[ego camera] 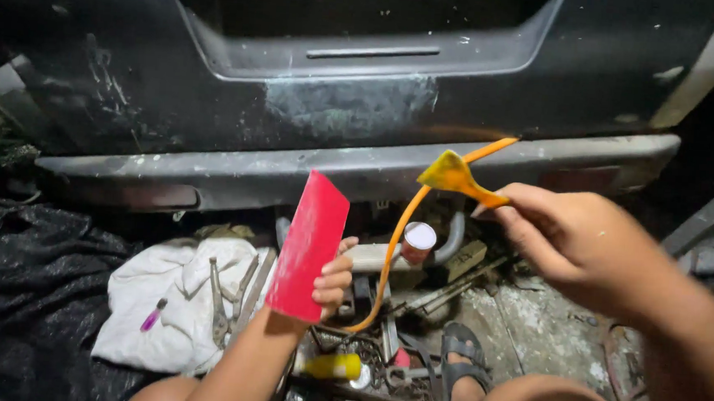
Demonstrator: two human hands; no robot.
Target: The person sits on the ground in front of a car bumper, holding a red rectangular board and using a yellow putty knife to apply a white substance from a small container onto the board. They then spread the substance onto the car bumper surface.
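Red card [309, 243] in left hand's [331, 280] grip, yellow scraper [455, 177] pinched by right hand [573, 238]

A single head-worn camera looks forward and down from close range, facing the dark vehicle body panel [338, 100] and its bumper [359, 172]. The cluttered floor [531, 327] fills the lower frame, with both forearms entering from the bottom edge.

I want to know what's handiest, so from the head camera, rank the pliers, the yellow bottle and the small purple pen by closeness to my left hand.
From the left hand, gripping the flat red card:
1. Yellow plastic bottle, just below the hand.
2. Metal pliers, to its left on the white cloth.
3. Small purple pen, farthest left on that cloth.
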